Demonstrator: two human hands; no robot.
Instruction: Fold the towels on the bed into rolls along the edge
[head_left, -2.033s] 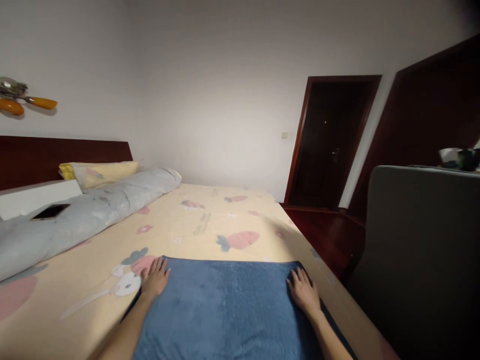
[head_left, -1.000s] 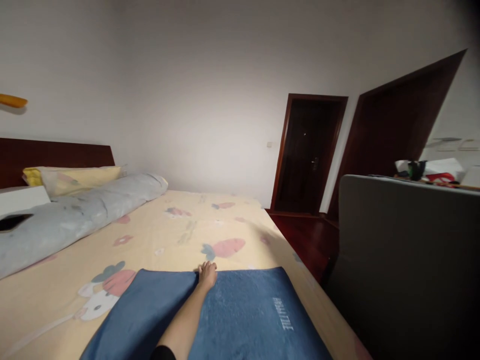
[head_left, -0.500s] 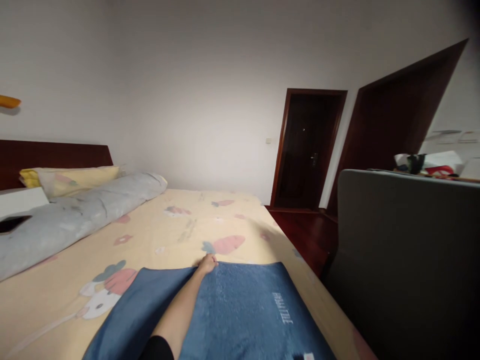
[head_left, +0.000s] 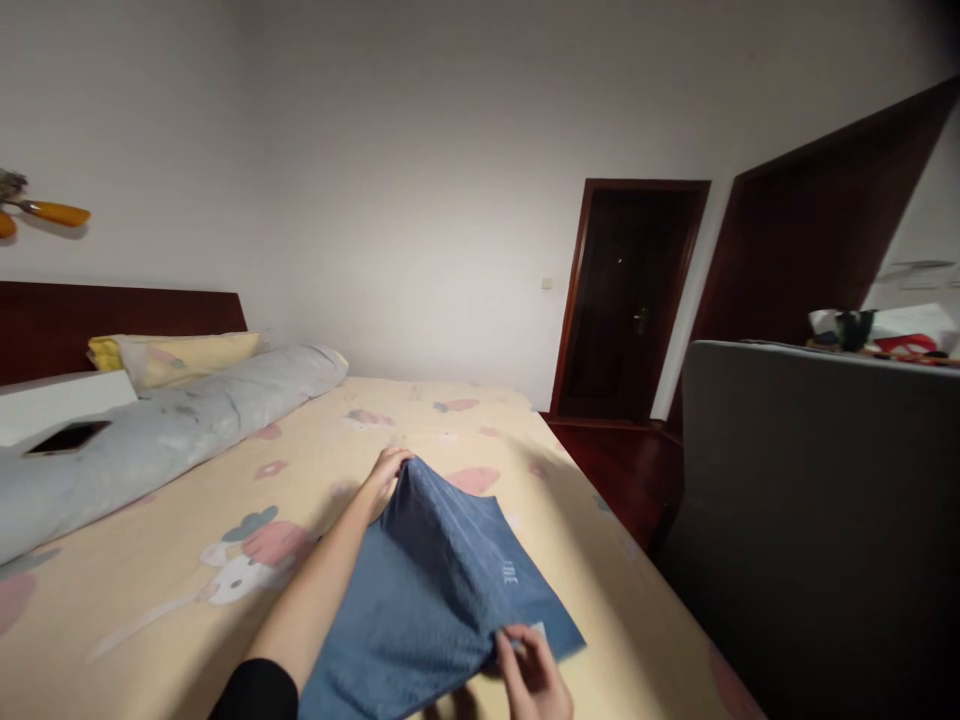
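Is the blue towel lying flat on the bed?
No, the left hand and right hand pinch the towel, and folds run between them.

No word can be read in full. On the right part of the blue towel [head_left: 390, 620], a short run of white lettering [head_left: 510, 573] stands turned sideways, partly lost toward a fold; its last letter looks like an E, the others are too blurred. A pale label [head_left: 539, 629] shows beside the right hand [head_left: 541, 680], too small to read.
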